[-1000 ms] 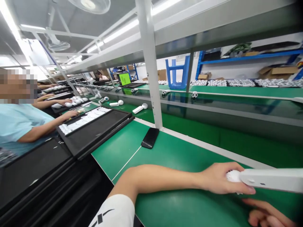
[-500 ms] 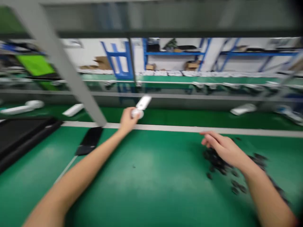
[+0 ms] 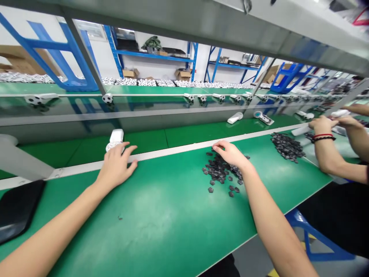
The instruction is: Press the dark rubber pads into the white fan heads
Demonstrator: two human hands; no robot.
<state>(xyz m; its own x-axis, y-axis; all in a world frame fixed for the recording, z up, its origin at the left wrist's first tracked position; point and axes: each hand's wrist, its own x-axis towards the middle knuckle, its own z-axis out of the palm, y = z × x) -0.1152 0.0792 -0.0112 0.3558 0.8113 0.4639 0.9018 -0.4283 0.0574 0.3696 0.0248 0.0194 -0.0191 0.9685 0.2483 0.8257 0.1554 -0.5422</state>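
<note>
While the left hand point(image 3: 115, 166) rests left of the middle of the frame, its fingers are spread wide, and they touch the round end of a white wand point(image 3: 116, 135). I cannot tell if that hand has a firm hold on it. The wand lies just past a long white strip point(image 3: 92, 166) at the far edge of a green bench point(image 3: 144, 215). The right hand point(image 3: 230, 153) is in the middle of the frame, with its fingers bent and lying on top of a pile of small dark pieces point(image 3: 220, 172). I cannot tell if those fingers hold any pieces. A few pieces lie loose near the pile, and a bigger pile of the same pieces point(image 3: 286, 147) sits farther right on the bench. A black phone point(image 3: 17, 209) lies at the lower left. At the right edge, another person's hands point(image 3: 323, 125) work near that bigger pile, and one wrist wears a red and black band point(image 3: 323, 135). Along the top of the frame, small black and white balls point(image 3: 107, 98) sit on a shelf edge, and blue racks point(image 3: 152, 55) stand by the far wall with cardboard boxes point(image 3: 128, 73).
</note>
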